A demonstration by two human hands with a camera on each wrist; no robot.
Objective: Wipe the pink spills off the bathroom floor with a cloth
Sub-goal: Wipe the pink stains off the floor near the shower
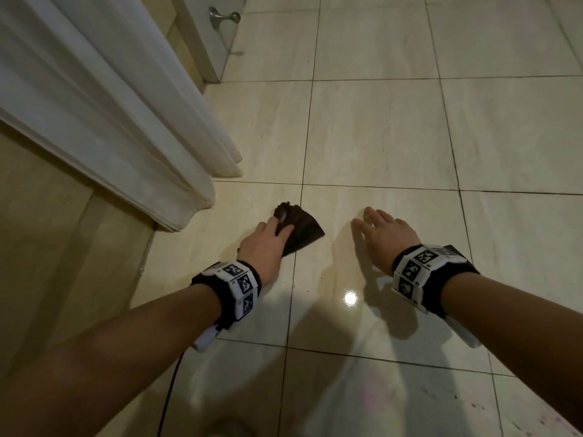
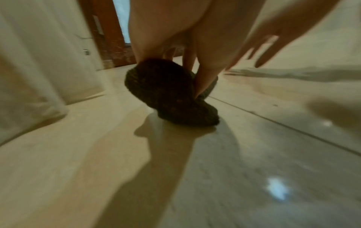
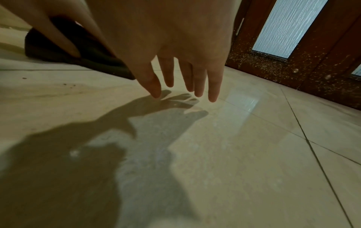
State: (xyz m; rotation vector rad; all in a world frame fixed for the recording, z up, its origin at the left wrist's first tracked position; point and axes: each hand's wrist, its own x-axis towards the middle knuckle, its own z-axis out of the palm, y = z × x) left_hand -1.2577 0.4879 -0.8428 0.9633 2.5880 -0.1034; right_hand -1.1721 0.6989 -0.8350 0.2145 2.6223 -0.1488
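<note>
Pink specks (image 1: 517,419): behind right hand, nearest the body, faint on floor (image 1: 378,137); edges hard to make out, partly cut off by frame corner.
Glare spot (image 1: 350,298): between the wrists, on glossy tile.
Dark crumbs (image 3: 68,84): just left of right hand, tiny, kind not discernible.
Left hand (image 1: 266,242): fingers curled over cloth (image 1: 299,228), pinching it against floor; fingertips buried in folds, grip detail blurred in left wrist view.
Cloth: dark brown, bunched under and ahead of left hand, touching floor; near corner hidden by palm.
Right hand (image 1: 383,230): well right of cloth, fingers straight and slightly spread, holding nothing; hovering just over floor, contact not certain, shadow directly beneath in right wrist view.
Curtain (image 1: 126,115): left of left hand, white, hem near floor, upper part cut off.
Doorstop (image 1: 220,15): far ahead of left hand, metal, small.
Door (image 3: 293,38): ahead of right hand, brown frame, frosted pane, base speckled; top cut off.
</note>
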